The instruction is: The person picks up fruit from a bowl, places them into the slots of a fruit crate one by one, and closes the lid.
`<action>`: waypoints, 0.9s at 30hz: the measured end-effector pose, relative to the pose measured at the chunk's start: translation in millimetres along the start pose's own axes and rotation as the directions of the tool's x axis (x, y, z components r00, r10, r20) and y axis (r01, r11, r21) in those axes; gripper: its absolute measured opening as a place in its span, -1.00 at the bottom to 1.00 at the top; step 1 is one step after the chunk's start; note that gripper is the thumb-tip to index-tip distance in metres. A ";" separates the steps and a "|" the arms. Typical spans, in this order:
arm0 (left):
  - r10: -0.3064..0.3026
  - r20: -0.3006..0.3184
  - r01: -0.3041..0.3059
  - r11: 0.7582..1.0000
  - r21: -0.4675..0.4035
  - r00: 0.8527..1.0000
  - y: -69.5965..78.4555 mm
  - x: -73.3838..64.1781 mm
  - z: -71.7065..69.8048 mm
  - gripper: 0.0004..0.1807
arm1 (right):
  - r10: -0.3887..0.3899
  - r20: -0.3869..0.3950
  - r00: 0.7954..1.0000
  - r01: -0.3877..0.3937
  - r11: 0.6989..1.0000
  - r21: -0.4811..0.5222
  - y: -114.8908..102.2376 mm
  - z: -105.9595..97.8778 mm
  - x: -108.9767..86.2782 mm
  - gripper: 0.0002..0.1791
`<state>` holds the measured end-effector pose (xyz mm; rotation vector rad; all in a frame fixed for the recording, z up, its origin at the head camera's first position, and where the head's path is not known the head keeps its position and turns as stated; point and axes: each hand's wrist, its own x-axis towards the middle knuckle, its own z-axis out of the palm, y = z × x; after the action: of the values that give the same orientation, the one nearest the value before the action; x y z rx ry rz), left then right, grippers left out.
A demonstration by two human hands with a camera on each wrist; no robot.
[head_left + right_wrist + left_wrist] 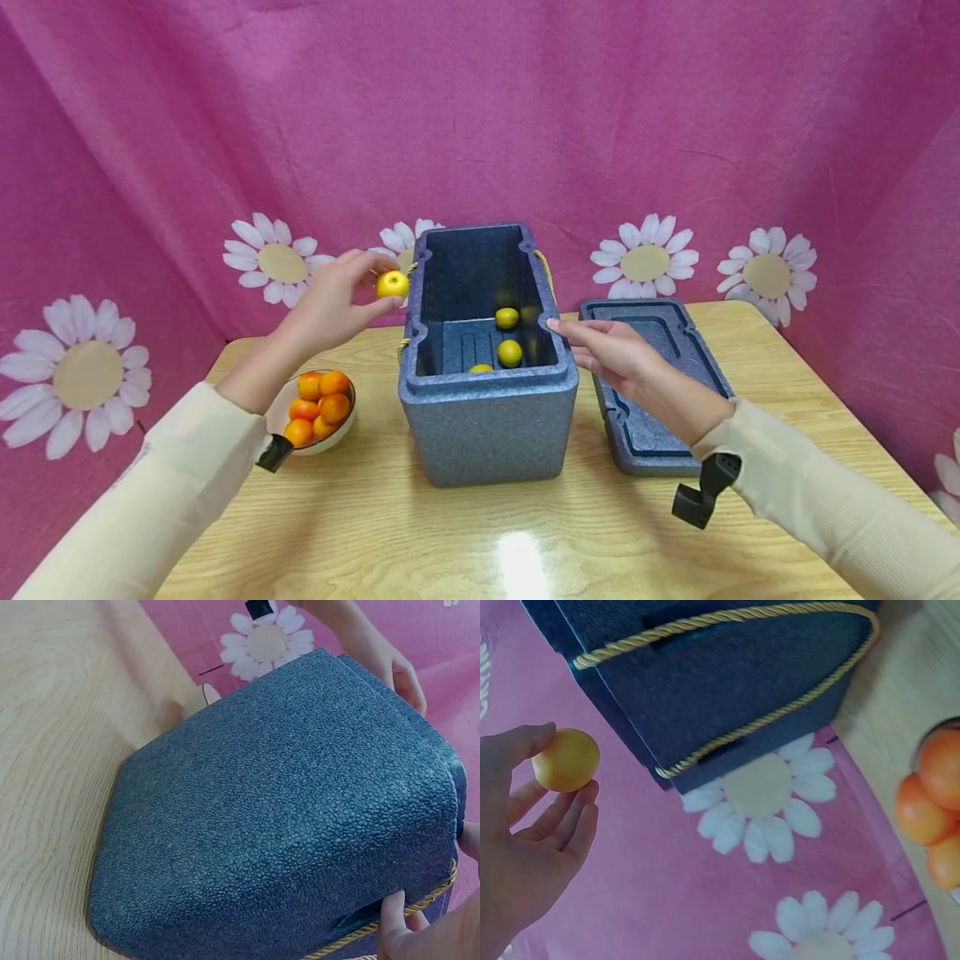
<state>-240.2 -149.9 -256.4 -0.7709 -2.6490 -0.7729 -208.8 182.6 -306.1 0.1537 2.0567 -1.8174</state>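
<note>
My left hand (337, 300) pinches a small round yellow fruit (393, 284), dimpled on top like an apple, between thumb and fingertips. It is raised just outside the left rim of a dark grey foam box (487, 433). Inside the box, several yellow fruits show, one yellow fruit (507, 318) against the far part and another yellow fruit (510, 353) nearer; the front wall partly hides a third. My right hand (611, 350) grips the box's right edge, thumb at the rim. In the right wrist view its fingers (391, 919) bend at the side by a gold rope handle (431, 898).
Left of the box a white bowl (347, 427) holds several orange fruits (333, 408). The box's grey lid (652, 429) lies on the wooden table (360, 533) to the right, partly under my right forearm. Behind hangs a pink cloth (480, 108) with white daisies.
</note>
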 end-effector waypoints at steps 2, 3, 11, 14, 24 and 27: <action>-0.001 0.035 0.000 1.000 0.009 0.999 6.4 5.7 1.5 -0.60 | 0.002 -0.002 1.000 -0.002 1.000 -0.002 0.1 0.2 -0.1 -0.11; 0.001 0.051 -0.002 1.000 0.011 0.999 9.5 8.6 2.3 -0.60 | 0.005 -0.002 1.000 -0.005 1.000 -0.004 0.1 0.2 -0.2 -0.10; 0.078 0.139 -0.083 0.996 0.029 0.987 37.6 32.8 1.7 -0.63 | 0.018 -0.001 1.000 -0.018 1.000 0.002 -0.1 0.0 -0.7 -0.07; 0.099 0.173 -0.105 0.994 0.026 0.980 47.8 42.2 -0.6 -0.63 | 0.022 0.002 1.000 -0.022 1.000 0.007 0.0 -0.4 -0.6 -0.07; 0.036 0.294 -0.037 0.999 -0.002 0.955 64.1 79.3 -2.6 -0.63 | 0.012 0.004 1.000 -0.012 1.000 0.018 -0.7 -0.2 0.2 -0.08; 0.005 0.322 -0.005 1.000 0.000 0.947 68.2 89.3 -3.4 -0.64 | 0.010 0.007 1.000 -0.010 1.000 0.019 -1.0 0.2 0.1 -0.10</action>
<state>-274.7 -66.0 -190.0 -0.9786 -2.9311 -0.6954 -209.2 182.2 -305.2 0.1633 2.0307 -1.8299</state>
